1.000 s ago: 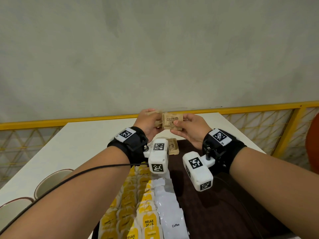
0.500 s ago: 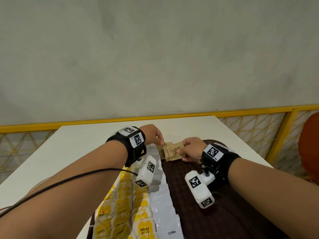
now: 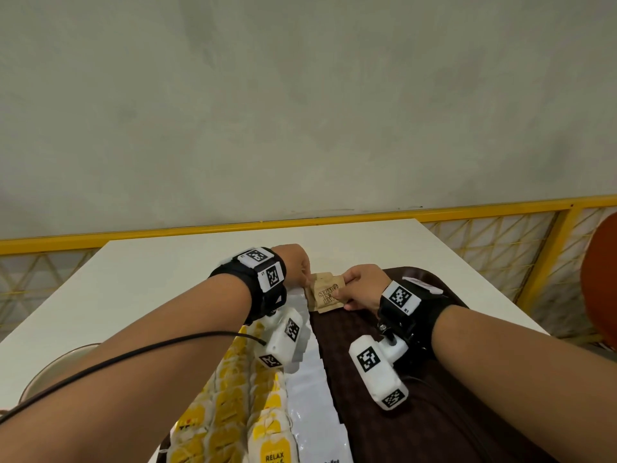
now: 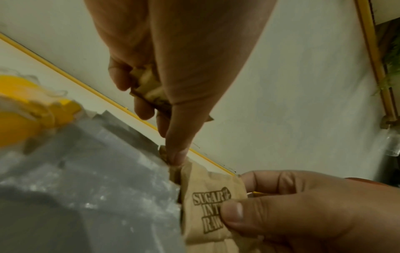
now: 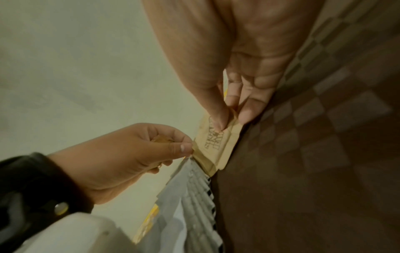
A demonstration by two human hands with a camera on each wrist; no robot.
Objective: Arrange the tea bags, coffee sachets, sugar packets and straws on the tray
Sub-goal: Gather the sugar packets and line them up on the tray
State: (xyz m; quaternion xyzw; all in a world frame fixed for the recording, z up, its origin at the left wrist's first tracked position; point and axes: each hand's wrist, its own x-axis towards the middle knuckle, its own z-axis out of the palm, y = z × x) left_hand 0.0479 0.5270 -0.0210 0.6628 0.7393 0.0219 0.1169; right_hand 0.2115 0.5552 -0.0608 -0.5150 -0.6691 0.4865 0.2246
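A brown "Sugar in the Raw" packet [image 3: 325, 294] lies over another at the far end of the dark brown tray [image 3: 417, 436]. My right hand [image 3: 345, 290] pinches it between thumb and fingers [image 5: 218, 119]. My left hand [image 3: 302, 279] touches the packets' left edge with its thumb [image 4: 175, 152] and grips more brown packets [image 4: 149, 85] in its curled fingers. White coffee sachets [image 3: 314, 389] run in an overlapping row just left of the packet. Yellow tea bags [image 3: 233, 406] lie in rows left of them. No straws show.
The tray sits on a white table [image 3: 150, 285] against a yellow railing [image 3: 500, 212] and a grey wall. A chair back [image 3: 56, 365] stands at the left, an orange-red object [image 3: 601, 282] at the right edge. A small white item [image 3: 421, 284] lies by my right wrist.
Both hands came down from above the table to the tray's far end, bringing the sugar packet down beside the coffee sachets. My left hand turned thumb-down.
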